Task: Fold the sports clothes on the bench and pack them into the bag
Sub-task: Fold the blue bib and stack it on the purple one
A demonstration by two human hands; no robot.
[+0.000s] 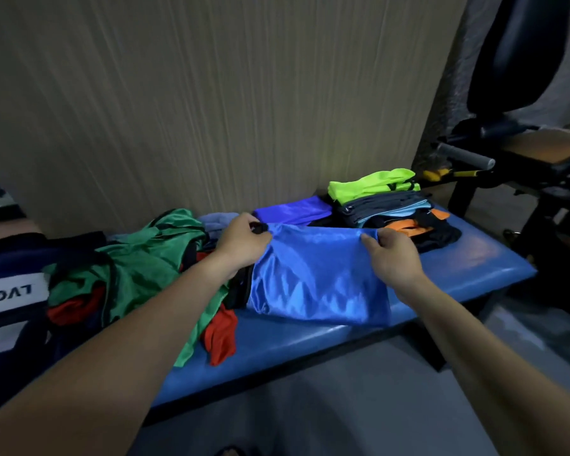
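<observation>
A shiny blue garment [316, 278] lies across the middle of the blue padded bench [474, 258]. My left hand [241, 240] pinches its far left corner, where a black trim shows. My right hand [392, 255] pinches its far right corner. Left of it sits a loose heap with a green garment [139, 261] and a red one [221, 334]. At the far right of the bench stands a stack of folded clothes [389, 209], lime green on top, then grey, light blue, orange and black. A navy bag [10, 301] with white lettering stands at the left end.
A purple garment [293, 210] lies at the back by the beige wall [211, 93]. A black and orange exercise machine [524, 153] stands to the right of the bench. Grey floor [310, 406] runs in front of the bench.
</observation>
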